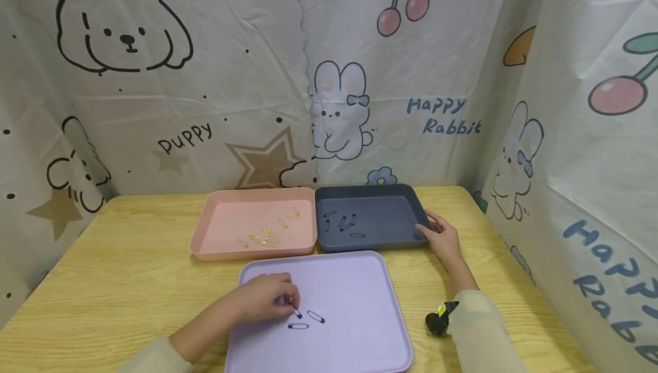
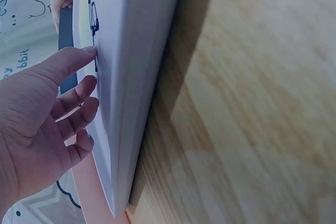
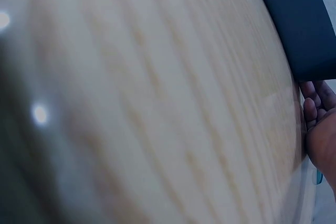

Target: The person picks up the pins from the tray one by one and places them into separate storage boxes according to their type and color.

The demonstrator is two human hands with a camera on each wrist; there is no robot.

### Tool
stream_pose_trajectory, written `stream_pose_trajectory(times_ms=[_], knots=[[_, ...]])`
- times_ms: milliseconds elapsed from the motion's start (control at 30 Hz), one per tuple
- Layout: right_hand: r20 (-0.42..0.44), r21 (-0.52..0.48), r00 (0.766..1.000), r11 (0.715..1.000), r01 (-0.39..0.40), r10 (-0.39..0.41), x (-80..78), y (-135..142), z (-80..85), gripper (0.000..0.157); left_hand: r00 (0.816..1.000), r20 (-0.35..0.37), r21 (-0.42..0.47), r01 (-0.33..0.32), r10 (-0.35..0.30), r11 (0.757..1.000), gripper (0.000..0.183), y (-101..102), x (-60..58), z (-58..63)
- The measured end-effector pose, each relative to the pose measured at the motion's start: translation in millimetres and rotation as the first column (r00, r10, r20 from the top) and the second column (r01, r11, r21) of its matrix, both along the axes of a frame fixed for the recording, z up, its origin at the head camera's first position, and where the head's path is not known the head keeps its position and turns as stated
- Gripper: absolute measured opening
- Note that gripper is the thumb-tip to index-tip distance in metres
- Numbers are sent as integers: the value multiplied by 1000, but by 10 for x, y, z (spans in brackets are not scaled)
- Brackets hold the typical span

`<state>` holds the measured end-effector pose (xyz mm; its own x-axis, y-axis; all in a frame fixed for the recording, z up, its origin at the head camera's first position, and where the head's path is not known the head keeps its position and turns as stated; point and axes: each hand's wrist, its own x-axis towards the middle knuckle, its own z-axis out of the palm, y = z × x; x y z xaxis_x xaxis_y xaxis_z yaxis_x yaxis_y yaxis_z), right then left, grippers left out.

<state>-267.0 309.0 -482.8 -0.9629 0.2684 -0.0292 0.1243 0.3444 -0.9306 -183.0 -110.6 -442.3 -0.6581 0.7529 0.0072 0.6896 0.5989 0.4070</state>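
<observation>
My left hand point(image 1: 262, 299) is low over the lilac tray point(image 1: 354, 304), pinching a dark safety pin point(image 1: 297, 313) between thumb and fingertips. In the left wrist view the thumb point(image 2: 79, 59) is against a pin, with the other fingers loosely bent below it. Two more dark safety pins point(image 1: 316, 317) lie just right of these fingertips. At the back right, my right hand point(image 1: 443, 239) holds the right side of the dark blue-grey tray point(image 1: 385, 207), thumb at its rim. Several dark safety pins point(image 1: 346, 227) lie in that tray's left half.
Left of the dark tray, touching its side, stands a pink tray point(image 1: 221, 224) with several gold safety pins point(image 1: 267, 236). A small black object point(image 1: 438, 323) with a yellow-green mark is by the right sleeve point(image 1: 483, 327). Printed cloth point(image 1: 247, 76) walls in the wooden table point(image 1: 128, 287).
</observation>
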Motion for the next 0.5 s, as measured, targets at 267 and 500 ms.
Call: stream_pose_trajectory(times_ms=[267,500], knots=[[8,-2,1000,1000,4,-4,-12,8,-14,59,999,50,-50,-17,20,999,8,43,-18,4],[7,1,1000,1000,6,-6,-18,3,-18,59,980,180,14,-84,80,996,9,80,-39,32]])
